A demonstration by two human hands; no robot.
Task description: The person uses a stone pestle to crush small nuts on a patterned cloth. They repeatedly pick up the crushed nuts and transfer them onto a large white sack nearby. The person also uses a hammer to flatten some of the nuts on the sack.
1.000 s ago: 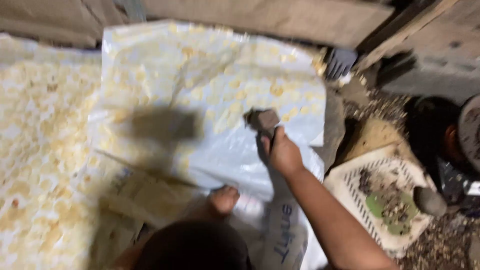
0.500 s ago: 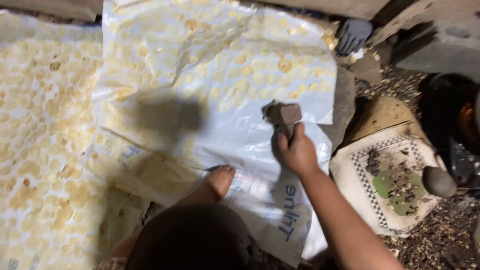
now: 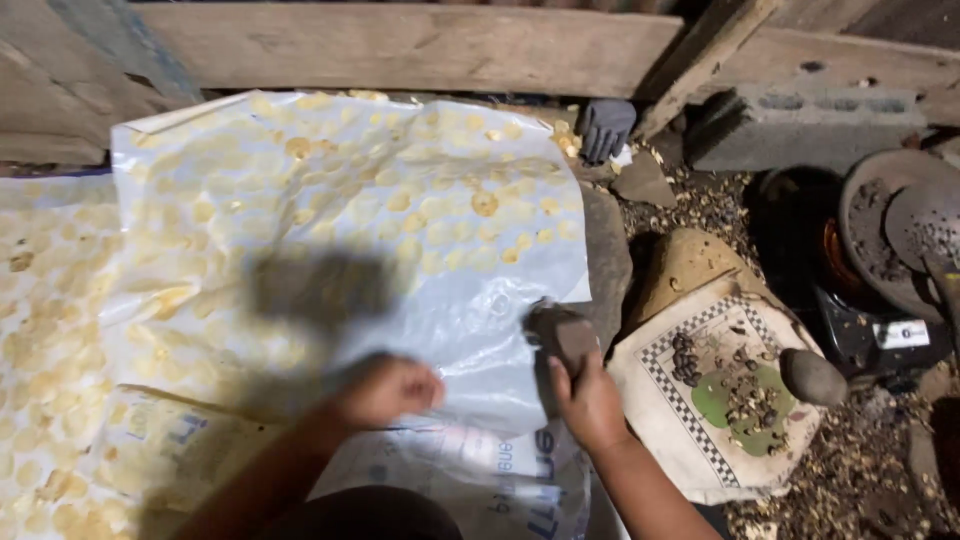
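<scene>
Right hand (image 3: 590, 400) is clenched around a dark stone block (image 3: 562, 335), block sticking up and forward from the fist, resting at the near right edge of the white plastic sheet (image 3: 350, 230). Left hand (image 3: 390, 390) is just to its left, fingers curled and pressing the sheet down; I can't tell if it grips anything. Flattened yellow discs (image 3: 485, 203) lie ahead of both hands, right hand nearer. Checkered mat (image 3: 690, 400) with a rounded stone (image 3: 812, 377) sits just right of it.

Rough wooden planks (image 3: 400, 45) along the back. Grey concrete block (image 3: 800, 125) at right. Ground littered with husks and debris (image 3: 850, 480), dim light.
</scene>
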